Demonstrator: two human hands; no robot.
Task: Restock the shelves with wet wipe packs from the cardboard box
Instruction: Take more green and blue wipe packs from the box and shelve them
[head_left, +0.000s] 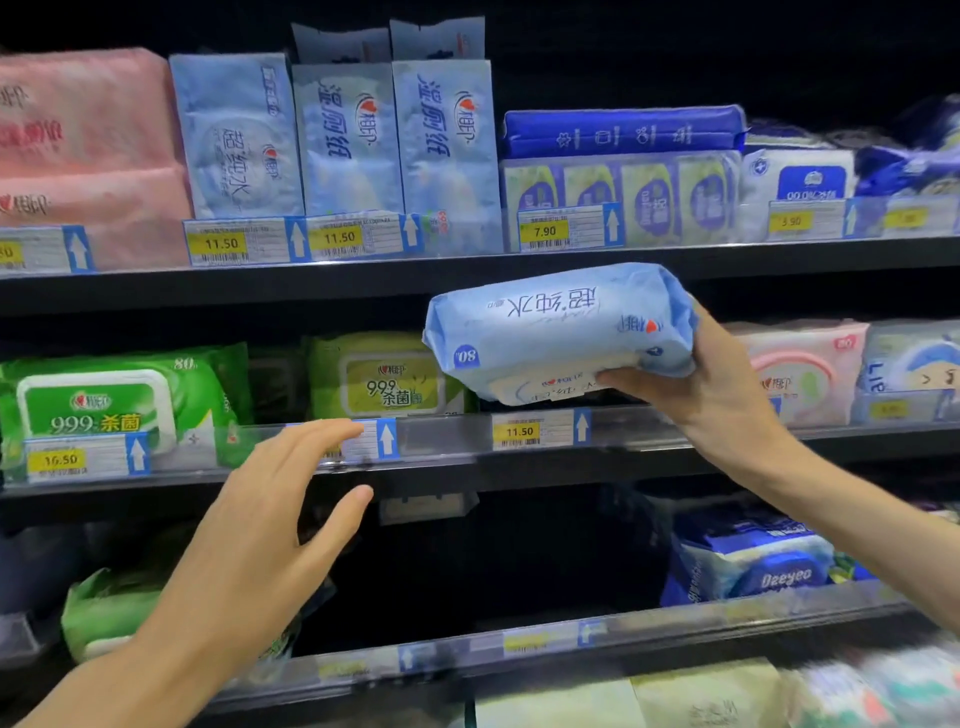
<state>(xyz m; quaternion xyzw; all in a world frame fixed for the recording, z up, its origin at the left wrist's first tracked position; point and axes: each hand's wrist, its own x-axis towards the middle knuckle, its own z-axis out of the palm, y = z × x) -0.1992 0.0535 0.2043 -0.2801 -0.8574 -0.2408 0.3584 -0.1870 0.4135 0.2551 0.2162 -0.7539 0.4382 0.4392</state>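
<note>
My right hand (711, 384) grips a light blue wet wipe pack (556, 327) by its right end. The pack is upside down and tilted, in front of the middle shelf (467, 452), above the 11.50 price tag (519, 431). My left hand (270, 525) is open with fingers spread, in front of the middle shelf's rail and below a yellow-green wipe pack (384, 379). It holds nothing. No cardboard box is in view.
The top shelf (363, 270) carries pink packs (88, 145), upright blue packs (343, 135) and dark blue packs (623, 130). A green pack (114, 400) sits at middle left, a pink pack (800, 364) at middle right. The lower shelf has blue packs (753, 561) at right and a dark gap in its middle.
</note>
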